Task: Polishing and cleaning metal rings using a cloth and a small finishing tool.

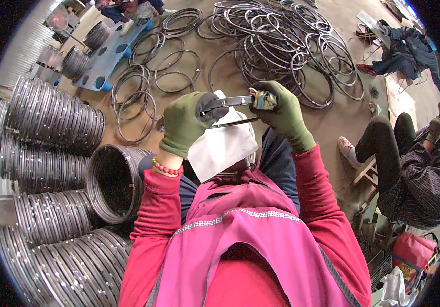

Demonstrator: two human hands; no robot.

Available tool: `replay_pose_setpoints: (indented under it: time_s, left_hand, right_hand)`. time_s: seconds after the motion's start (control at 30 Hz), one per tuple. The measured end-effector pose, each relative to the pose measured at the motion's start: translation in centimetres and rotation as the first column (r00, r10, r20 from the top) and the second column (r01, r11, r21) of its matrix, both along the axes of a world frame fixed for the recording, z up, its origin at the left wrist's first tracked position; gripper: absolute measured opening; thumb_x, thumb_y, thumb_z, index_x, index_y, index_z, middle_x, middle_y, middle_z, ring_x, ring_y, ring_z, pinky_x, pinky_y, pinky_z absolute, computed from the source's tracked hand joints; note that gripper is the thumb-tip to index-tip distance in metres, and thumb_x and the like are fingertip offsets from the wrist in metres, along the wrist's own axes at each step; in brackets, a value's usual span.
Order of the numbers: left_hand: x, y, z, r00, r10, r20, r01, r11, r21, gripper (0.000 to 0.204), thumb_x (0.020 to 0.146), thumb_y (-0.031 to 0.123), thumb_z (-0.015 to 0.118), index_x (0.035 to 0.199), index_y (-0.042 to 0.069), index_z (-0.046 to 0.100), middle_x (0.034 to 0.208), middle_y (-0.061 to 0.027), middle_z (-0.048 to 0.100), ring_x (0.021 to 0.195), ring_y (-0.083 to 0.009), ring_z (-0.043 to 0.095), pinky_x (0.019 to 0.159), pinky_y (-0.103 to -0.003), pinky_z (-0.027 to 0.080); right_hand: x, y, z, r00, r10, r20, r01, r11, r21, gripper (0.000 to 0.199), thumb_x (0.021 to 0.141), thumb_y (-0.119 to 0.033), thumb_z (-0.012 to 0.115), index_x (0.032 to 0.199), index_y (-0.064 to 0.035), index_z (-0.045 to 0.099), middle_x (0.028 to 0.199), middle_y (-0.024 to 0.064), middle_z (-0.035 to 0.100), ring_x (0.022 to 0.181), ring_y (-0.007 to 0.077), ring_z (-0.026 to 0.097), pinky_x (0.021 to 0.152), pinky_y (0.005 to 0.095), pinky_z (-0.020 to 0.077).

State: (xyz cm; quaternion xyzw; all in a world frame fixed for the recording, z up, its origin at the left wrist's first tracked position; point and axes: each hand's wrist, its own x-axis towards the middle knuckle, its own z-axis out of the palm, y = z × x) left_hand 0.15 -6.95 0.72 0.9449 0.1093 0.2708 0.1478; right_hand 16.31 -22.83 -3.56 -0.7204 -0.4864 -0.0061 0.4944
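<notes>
A dark metal wheel rim [238,101] is held up before me, seen nearly edge-on. My left hand [185,120], in a green glove with dark fingertips, is closed around its left part. My right hand [284,112], gloved the same way, presses a bunched, stained cloth [264,100] onto the rim's right part. The rim's lower side crosses above a white sheet [222,151] that hangs over my lap. My fingers partly hide the rim where they grip it.
Long stacks of rims [56,115] stand at my left, and one stack [115,184] opens toward me. Loose rims [281,46] lie heaped on the floor ahead. Beyond is a blue pallet [105,61]. A seated person [409,179] and another worker [407,53] are at the right.
</notes>
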Motion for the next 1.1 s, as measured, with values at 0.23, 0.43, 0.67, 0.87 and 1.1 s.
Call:
replay_pose_setpoints:
  time_s: [0.23, 0.43, 0.67, 0.87, 1.1]
  left_hand:
    - [-2.0, 0.3, -1.2, 0.997, -0.062, 0.048, 0.060, 0.997, 0.043, 0.027, 0.068, 0.031, 0.073, 0.079, 0.009, 0.064, 0.070, -0.0085, 0.061, 0.063, -0.0263, 0.060, 0.056, -0.034, 0.046]
    - [-3.5, -0.2, -1.2, 0.993, -0.077, 0.089, 0.067, 0.991, 0.112, 0.029, 0.066, 0.035, 0.073, 0.077, 0.010, 0.063, 0.069, -0.0071, 0.060, 0.062, -0.0263, 0.059, 0.054, -0.035, 0.045]
    - [-4.2, -0.8, -0.3, 0.997, -0.048, 0.052, 0.044, 0.997, 0.066, 0.028, 0.065, 0.032, 0.073, 0.080, 0.009, 0.064, 0.070, -0.0080, 0.060, 0.062, -0.0276, 0.059, 0.055, -0.035, 0.045]
    - [-3.2, -1.0, -0.4, 0.999, -0.009, 0.049, 0.005, 0.997, 0.074, 0.032, 0.068, 0.039, 0.069, 0.080, 0.010, 0.063, 0.068, -0.0059, 0.059, 0.062, -0.0264, 0.058, 0.055, -0.037, 0.045]
    - [-1.9, -0.3, 0.5, 0.980, 0.135, 0.145, -0.169, 0.952, 0.254, 0.048, 0.077, 0.030, 0.063, 0.118, 0.008, 0.051, 0.112, -0.0115, 0.052, 0.102, -0.0307, 0.048, 0.089, -0.043, 0.036]
  right_hand:
    - [-1.2, -1.7, -1.2, 0.942, 0.103, -0.321, -0.107, 0.994, 0.003, 0.045, 0.063, -0.004, 0.074, 0.104, -0.0017, 0.055, 0.092, 0.0032, 0.059, 0.082, 0.0088, 0.054, 0.073, 0.0247, 0.0463]
    - [-2.5, -1.8, -1.3, 0.966, 0.139, -0.217, -0.134, 0.990, 0.038, 0.047, 0.064, -0.004, 0.076, 0.105, -0.0024, 0.056, 0.094, 0.0033, 0.060, 0.085, 0.0091, 0.055, 0.077, 0.0248, 0.0458]
    - [-3.2, -0.8, -2.0, 0.944, 0.139, -0.301, -0.117, 0.989, 0.090, 0.046, 0.058, -0.008, 0.074, 0.100, -0.0035, 0.059, 0.092, 0.0087, 0.062, 0.086, 0.0181, 0.060, 0.078, 0.0286, 0.0462]
    - [-2.4, -0.9, -2.0, 0.920, 0.122, -0.372, -0.103, 0.992, 0.070, 0.043, 0.060, -0.009, 0.074, 0.100, -0.0039, 0.059, 0.090, 0.0081, 0.062, 0.079, 0.0143, 0.060, 0.071, 0.0270, 0.0476]
    - [-1.3, 0.1, -1.2, 0.930, -0.005, -0.368, -0.011, 0.999, -0.041, 0.021, 0.069, -0.006, 0.070, 0.086, -0.0032, 0.058, 0.071, -0.0023, 0.057, 0.067, 0.0027, 0.049, 0.059, 0.0208, 0.0439]
